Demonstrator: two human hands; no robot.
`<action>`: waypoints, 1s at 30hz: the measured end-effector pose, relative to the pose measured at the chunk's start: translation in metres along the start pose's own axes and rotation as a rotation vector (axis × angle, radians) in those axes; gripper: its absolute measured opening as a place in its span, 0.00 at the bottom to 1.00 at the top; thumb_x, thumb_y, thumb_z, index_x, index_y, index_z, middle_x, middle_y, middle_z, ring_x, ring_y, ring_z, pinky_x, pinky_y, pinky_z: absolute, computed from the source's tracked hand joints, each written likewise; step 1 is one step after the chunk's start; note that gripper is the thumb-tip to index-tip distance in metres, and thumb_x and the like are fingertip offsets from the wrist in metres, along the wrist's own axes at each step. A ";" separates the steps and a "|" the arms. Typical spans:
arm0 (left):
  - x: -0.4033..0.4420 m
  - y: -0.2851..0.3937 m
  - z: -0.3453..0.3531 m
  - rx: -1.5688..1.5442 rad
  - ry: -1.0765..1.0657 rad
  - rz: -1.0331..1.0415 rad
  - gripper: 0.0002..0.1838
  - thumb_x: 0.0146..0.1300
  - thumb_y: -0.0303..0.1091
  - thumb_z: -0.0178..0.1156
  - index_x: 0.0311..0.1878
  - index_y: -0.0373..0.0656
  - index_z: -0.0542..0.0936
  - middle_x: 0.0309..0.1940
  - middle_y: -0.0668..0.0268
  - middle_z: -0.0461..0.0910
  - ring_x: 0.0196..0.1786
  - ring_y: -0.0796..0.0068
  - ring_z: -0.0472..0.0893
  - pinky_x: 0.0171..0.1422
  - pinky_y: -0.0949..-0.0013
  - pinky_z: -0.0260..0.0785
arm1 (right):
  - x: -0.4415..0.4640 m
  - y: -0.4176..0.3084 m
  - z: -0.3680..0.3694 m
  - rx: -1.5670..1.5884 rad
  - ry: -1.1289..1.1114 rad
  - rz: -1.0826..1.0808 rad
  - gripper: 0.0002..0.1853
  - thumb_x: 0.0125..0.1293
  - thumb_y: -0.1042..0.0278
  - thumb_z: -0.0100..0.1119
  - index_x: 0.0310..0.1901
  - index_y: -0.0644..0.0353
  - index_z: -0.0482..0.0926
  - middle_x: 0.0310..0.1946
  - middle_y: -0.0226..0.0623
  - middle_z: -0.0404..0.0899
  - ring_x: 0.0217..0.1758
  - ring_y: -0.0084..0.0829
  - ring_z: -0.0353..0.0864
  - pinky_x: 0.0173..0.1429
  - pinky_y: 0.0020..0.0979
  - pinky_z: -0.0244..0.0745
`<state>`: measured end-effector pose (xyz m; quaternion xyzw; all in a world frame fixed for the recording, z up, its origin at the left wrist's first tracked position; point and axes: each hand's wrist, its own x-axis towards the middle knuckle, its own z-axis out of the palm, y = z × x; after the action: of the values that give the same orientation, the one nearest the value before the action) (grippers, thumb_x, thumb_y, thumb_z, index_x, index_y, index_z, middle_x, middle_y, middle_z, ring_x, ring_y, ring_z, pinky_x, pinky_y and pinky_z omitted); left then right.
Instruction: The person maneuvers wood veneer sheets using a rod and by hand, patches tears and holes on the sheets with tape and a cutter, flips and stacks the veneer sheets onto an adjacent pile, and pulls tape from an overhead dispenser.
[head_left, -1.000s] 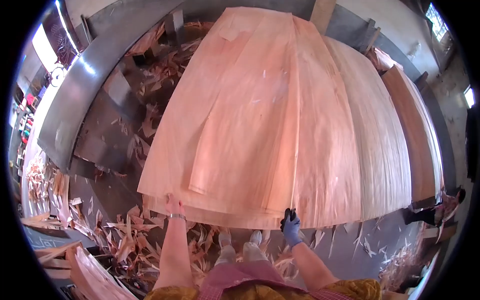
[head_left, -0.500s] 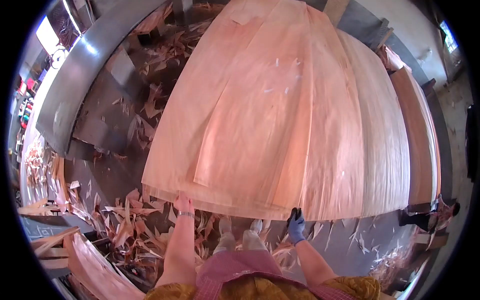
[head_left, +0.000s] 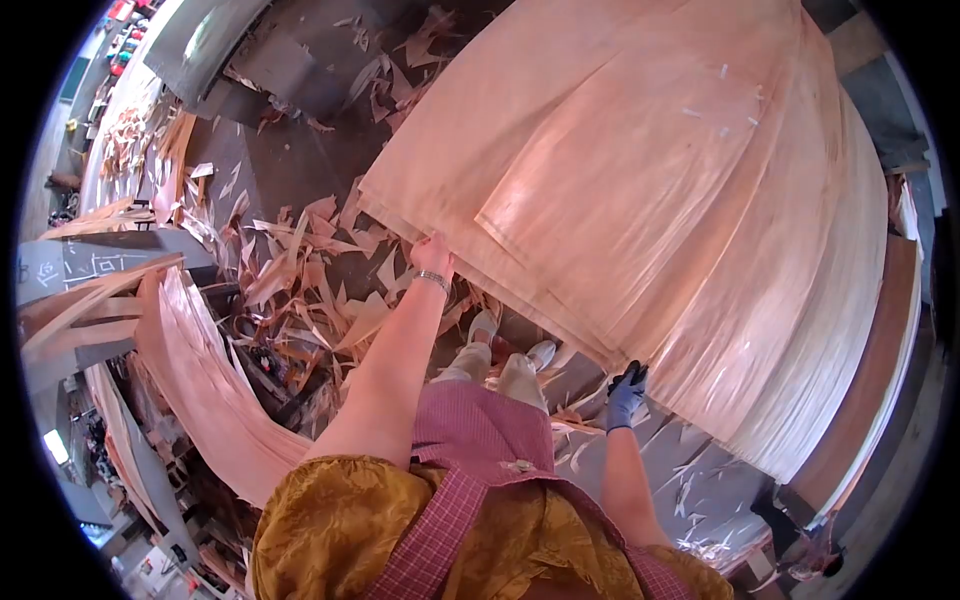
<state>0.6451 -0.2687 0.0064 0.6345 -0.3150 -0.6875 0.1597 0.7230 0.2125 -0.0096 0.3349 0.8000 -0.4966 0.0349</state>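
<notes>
A wide, thin sheet of pinkish wood veneer (head_left: 600, 200) stretches away from me, lying over other veneer sheets. My bare left hand (head_left: 432, 256), with a metal band at the wrist, pinches its near edge towards the left corner. Further right along the same edge, my right hand (head_left: 626, 395) grips with the fingers closed; it wears a blue-grey glove with black fingertips. A narrower veneer piece (head_left: 590, 165) overlaps the top, and a few small white marks show on it. The fingers under the edge are hidden.
Torn veneer scraps (head_left: 320, 270) litter the floor left of my feet. A stack of veneer (head_left: 195, 360) stands at lower left beside a chalk-marked grey board (head_left: 110, 265). Metal machinery (head_left: 215, 40) is at upper left. Another person (head_left: 810, 550) is at the lower right edge.
My view has turned left, so the sheet now appears slanted towards the upper right. Both hands keep hold of its near edge, and more of the left-hand veneer stack shows.
</notes>
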 end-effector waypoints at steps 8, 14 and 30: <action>0.014 -0.012 -0.023 0.018 -0.070 -0.086 0.06 0.60 0.26 0.57 0.39 0.38 0.73 0.29 0.63 0.75 0.26 0.70 0.76 0.28 0.64 0.69 | -0.011 -0.009 -0.009 -0.108 -0.015 0.089 0.25 0.71 0.48 0.53 0.64 0.52 0.70 0.24 0.30 0.75 0.19 0.20 0.68 0.21 0.23 0.61; 0.003 0.001 -0.019 0.119 -0.043 -0.185 0.05 0.57 0.23 0.58 0.35 0.41 0.73 0.28 0.64 0.75 0.25 0.71 0.75 0.28 0.68 0.69 | 0.000 0.021 -0.004 -0.074 0.064 0.002 0.23 0.70 0.47 0.54 0.58 0.53 0.73 0.22 0.31 0.77 0.17 0.20 0.67 0.19 0.23 0.60; 0.053 -0.020 -0.030 0.199 -0.145 -0.194 0.04 0.61 0.25 0.51 0.39 0.42 0.72 0.28 0.64 0.73 0.26 0.70 0.73 0.30 0.60 0.68 | -0.015 -0.010 -0.004 0.170 0.042 0.229 0.13 0.69 0.53 0.58 0.46 0.52 0.78 0.22 0.26 0.78 0.14 0.17 0.65 0.16 0.22 0.57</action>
<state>0.6705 -0.2936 -0.0468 0.6232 -0.3294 -0.7093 0.0055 0.7299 0.2059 0.0056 0.4359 0.7122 -0.5483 0.0459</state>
